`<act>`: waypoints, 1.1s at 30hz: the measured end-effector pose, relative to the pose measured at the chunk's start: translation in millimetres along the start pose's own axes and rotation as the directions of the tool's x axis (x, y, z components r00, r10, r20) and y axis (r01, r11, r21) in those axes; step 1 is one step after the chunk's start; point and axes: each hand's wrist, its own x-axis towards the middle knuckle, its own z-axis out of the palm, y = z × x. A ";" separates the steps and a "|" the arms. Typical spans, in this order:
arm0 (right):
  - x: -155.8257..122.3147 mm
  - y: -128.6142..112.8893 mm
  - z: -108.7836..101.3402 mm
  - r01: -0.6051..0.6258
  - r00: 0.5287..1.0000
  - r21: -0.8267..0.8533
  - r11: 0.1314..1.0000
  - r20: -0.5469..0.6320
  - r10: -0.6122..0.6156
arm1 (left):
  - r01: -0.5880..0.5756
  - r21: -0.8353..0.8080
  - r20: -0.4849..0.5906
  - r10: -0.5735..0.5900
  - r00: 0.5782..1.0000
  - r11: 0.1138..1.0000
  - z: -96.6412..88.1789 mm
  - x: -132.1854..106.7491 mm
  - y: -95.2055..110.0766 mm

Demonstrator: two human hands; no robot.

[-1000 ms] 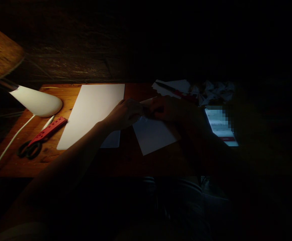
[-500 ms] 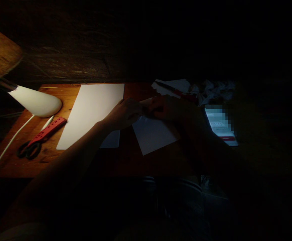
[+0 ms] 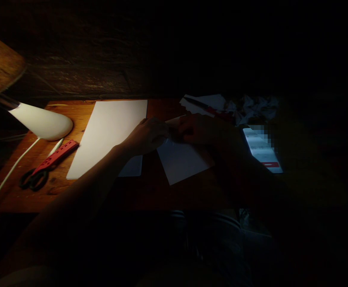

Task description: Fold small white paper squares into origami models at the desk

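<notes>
A small white sheet of paper (image 3: 182,163) lies tilted on the wooden table (image 3: 81,191). My left hand (image 3: 148,136) and my right hand (image 3: 198,128) meet at its far edge, fingers closed and pinching the paper where it is folded or creased. The right hand sits in deep shadow and its fingertips are hard to make out. A larger white sheet (image 3: 109,133) lies to the left, partly under my left forearm.
A white lamp base (image 3: 40,121) with a cord stands at the left. Red-handled scissors (image 3: 46,164) and a pen lie beside it. A lit phone (image 3: 262,149) lies to the right. Crumpled paper scraps (image 3: 251,107) and a red-handled tool sit at the back.
Both hands stay at the paper's far edge with hardly any movement. The phone screen's content has changed slightly.
</notes>
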 end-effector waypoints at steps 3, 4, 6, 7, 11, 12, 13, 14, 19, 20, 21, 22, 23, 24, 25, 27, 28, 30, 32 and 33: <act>0.4 -10.6 -1.0 -0.079 0.997 -0.089 0.993 0.005 0.080 | 0.003 0.025 0.003 -0.003 1.000 1.000 -2.0 -0.1 2.6; 0.7 -13.8 -1.0 -0.105 0.994 -0.110 0.988 -0.007 0.105 | 0.005 0.029 0.004 -0.005 1.000 1.000 -2.7 -0.1 3.7; 1.4 -18.9 -0.7 -0.131 0.991 -0.130 0.983 -0.018 0.130 | 0.011 0.039 0.013 -0.011 1.000 0.999 -3.9 0.1 5.6; 1.6 -20.6 -0.3 -0.134 0.991 -0.132 0.982 -0.014 0.133 | 0.014 0.044 0.018 -0.015 1.000 0.999 -4.1 0.2 6.1; 1.4 -19.8 6.8 -0.157 0.986 -0.138 0.978 -0.071 0.148 | 0.020 0.015 0.022 -0.020 1.000 1.000 -1.9 -0.6 2.0; 1.2 -17.6 9.9 -0.157 0.984 -0.135 0.978 -0.109 0.142 | 0.017 -0.011 0.016 -0.017 1.000 1.000 -0.8 -1.3 -0.1; 1.1 -14.8 13.4 -0.145 0.982 -0.127 0.981 -0.142 0.127 | 0.011 -0.044 0.008 -0.011 1.000 0.999 0.2 -2.2 -2.0; 0.9 -11.8 16.8 -0.137 0.977 -0.114 0.984 -0.178 0.115 | 0.002 -0.078 -0.003 -0.003 1.000 0.997 1.1 -3.2 -3.4; -0.1 0.4 27.8 -0.197 0.938 -0.045 0.979 -0.298 0.175 | 0.033 -0.132 -0.081 -0.044 0.996 0.991 0.5 -7.0 -1.0; -0.1 1.6 29.2 -0.198 0.937 -0.058 0.978 -0.304 0.171 | 0.058 -0.121 -0.095 -0.069 0.993 0.991 0.1 -7.2 0.4; 0.0 2.4 30.6 -0.190 0.939 -0.073 0.979 -0.305 0.160 | 0.088 -0.106 -0.109 -0.100 0.989 0.990 -0.1 -7.3 1.4; 0.3 3.1 32.0 -0.179 0.941 -0.084 0.980 -0.304 0.146 | 0.118 -0.087 -0.117 -0.128 0.985 0.989 0.0 -7.2 2.0; 0.6 3.7 33.4 -0.170 0.943 -0.087 0.982 -0.304 0.136 | 0.143 -0.067 -0.118 -0.150 0.982 0.987 0.4 -7.2 2.0; 1.1 4.3 34.8 -0.162 0.944 -0.084 0.983 -0.305 0.129 | 0.159 -0.046 -0.112 -0.163 0.980 0.986 0.9 -7.2 1.6; 1.4 4.9 36.0 -0.158 0.943 -0.078 0.984 -0.307 0.127 | 0.165 -0.026 -0.100 -0.167 0.981 0.986 1.6 -7.2 0.8; 1.9 6.1 37.5 -0.160 0.942 -0.066 0.985 -0.308 0.132 | 0.151 -0.003 -0.076 -0.151 0.986 0.988 2.8 -7.3 -0.9; 1.9 6.6 37.8 -0.158 0.942 -0.061 0.986 -0.310 0.132 | 0.140 -0.003 -0.072 -0.140 0.988 0.990 3.2 -7.3 -1.6; 1.6 7.6 37.3 -0.144 0.942 -0.046 0.989 -0.312 0.123 | 0.129 -0.020 -0.086 -0.130 0.988 0.991 3.6 -7.6 -2.6; 1.8 9.0 36.7 -0.121 0.943 -0.025 0.992 -0.316 0.107 | 0.131 -0.055 -0.118 -0.137 0.984 0.990 3.9 -8.1 -2.5; 2.3 10.0 36.7 -0.109 0.944 -0.012 0.994 -0.315 0.100 | 0.134 -0.080 -0.138 -0.144 0.980 0.988 3.9 -8.5 -2.1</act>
